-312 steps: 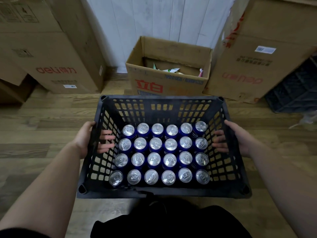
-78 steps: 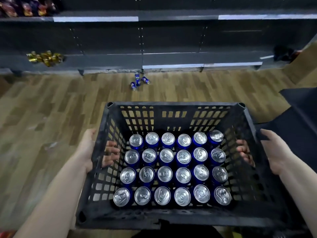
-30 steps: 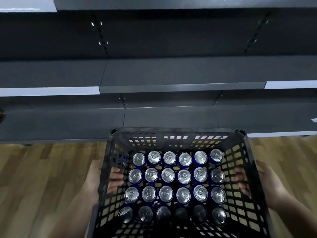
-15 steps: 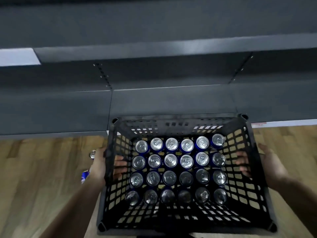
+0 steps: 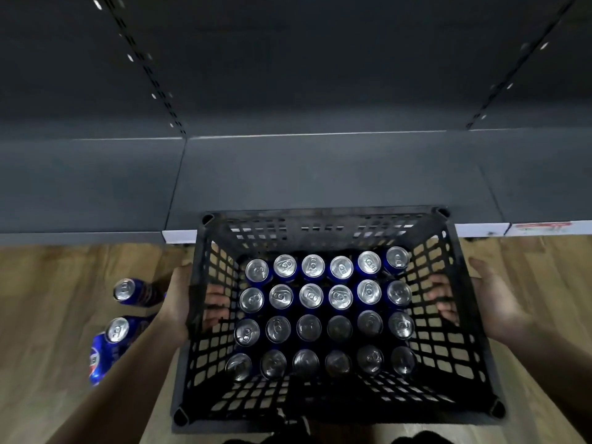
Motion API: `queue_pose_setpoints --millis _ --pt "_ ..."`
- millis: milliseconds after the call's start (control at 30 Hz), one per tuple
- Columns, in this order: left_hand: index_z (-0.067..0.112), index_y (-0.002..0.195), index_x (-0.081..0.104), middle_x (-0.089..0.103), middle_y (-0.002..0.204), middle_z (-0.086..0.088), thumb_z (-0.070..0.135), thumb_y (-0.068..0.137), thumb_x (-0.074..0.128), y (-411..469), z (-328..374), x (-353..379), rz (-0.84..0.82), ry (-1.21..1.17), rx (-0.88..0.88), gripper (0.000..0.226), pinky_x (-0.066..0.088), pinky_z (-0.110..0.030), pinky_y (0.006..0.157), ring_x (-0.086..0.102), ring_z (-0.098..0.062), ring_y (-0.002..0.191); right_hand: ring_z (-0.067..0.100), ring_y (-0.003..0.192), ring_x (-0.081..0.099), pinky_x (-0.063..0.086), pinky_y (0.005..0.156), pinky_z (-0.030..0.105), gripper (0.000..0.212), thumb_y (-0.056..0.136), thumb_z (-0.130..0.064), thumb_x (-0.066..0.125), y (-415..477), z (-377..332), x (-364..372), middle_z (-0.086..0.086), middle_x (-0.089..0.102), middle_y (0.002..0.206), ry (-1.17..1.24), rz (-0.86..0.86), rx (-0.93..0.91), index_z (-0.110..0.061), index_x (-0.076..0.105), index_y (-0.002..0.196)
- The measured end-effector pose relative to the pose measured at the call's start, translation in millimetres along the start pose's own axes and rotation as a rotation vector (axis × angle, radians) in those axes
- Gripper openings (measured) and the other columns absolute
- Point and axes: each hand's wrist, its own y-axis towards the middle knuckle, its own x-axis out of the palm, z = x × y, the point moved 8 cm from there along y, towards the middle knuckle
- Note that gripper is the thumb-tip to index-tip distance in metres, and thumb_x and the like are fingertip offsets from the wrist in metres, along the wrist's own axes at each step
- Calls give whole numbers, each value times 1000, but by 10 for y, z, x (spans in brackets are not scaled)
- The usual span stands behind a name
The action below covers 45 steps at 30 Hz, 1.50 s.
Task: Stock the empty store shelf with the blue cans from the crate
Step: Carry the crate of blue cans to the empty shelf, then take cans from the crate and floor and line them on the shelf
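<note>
Both hands clamp the crate [image 5: 323,216]: left hand [image 5: 179,302] and right hand [image 5: 493,302] hook fingers [image 5: 217,298] through its side walls, probably to keep the load level. Blue cans [image 5: 310,296] stand in rows inside it, lower centre of frame, before the bare shelf [image 5: 320,174]. Nearest rows sit in shadow; the left forearm [image 5: 128,379] partly hides two loose cans [image 5: 124,290].

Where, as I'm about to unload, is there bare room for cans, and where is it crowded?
Bare: the shelf behind the crate, right across; the floor right of the right hand. Crowded: floor by the left hand, where two loose cans stand, and the packed crate.
</note>
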Motion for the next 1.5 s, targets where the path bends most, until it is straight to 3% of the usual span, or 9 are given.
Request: queue_pose_setpoints --millis 133,333,567,967,1100,1167,1233,1367,1500 --pt "3 85 58 55 84 -17 59 74 37 90 -17 98 -30 -68 -24 61 35 -34 61 50 -28 69 28 66 53 39 65 34 79 89 -69 25 164 47 33 18 62 83 7 -31 17 -2 61 110" --pt "-4 101 62 63 96 -24 53 84 30 95 -32 82 10 -12 7 68 39 -33 62 57 -32 75 27 67 50 37 64 33 83 88 -71 23 160 34 24 18 59 82 9 -45 20 -1 62 110" --pt "-3 114 61 66 109 -25 67 86 23 76 -28 82 16 -8 17 84 44 -35 69 63 -37 93 27 69 52 40 67 35 83 88 -71 22 132 25 26 16 62 79 -11 -57 -12 -2 63 106" --pt "1 113 61 66 109 -23 68 87 23 4 20 75 11 73 0 81 44 -39 74 61 -40 100 26 67 53 39 66 35 87 90 -72 19 91 7 8 17 64 86 -46 -60 -6 -1 59 120" --pt "-1 109 61 65 108 -24 58 91 28 8 34 -11 112 92 59 70 49 -40 76 63 -42 96 35 87 65 48 75 38 89 93 -72 13 21 -109 -111 21 67 106 -334 154 -64 -2 60 120" --pt "0 104 64 68 102 -24 59 89 31 61 70 -116 186 95 162 69 53 -46 76 68 -40 85 39 104 61 45 85 42 83 95 -69 12 -61 -283 -188 18 62 119 -515 270 -181 -6 55 127" --pt "6 100 68 71 94 -21 66 84 31 51 82 -179 227 149 219 72 54 -53 81 70 -37 81 39 104 58 42 92 45 77 98 -63 9 -116 -427 -225 19 60 119 -606 297 -272 -9 55 126" --pt "17 92 70 71 90 -16 75 78 29 13 7 -286 321 223 221 72 47 -57 90 66 -36 88 43 109 57 45 97 52 76 98 -63 10 -41 -437 -332 23 60 118 -496 254 -212 -9 56 124" --pt "5 103 64 62 101 -28 74 82 22 -247 161 -293 490 446 310 83 46 -53 87 58 -43 93 35 100 63 49 85 43 56 103 -52 23 -85 -525 -369 18 65 114 -458 296 -250 -13 63 108"
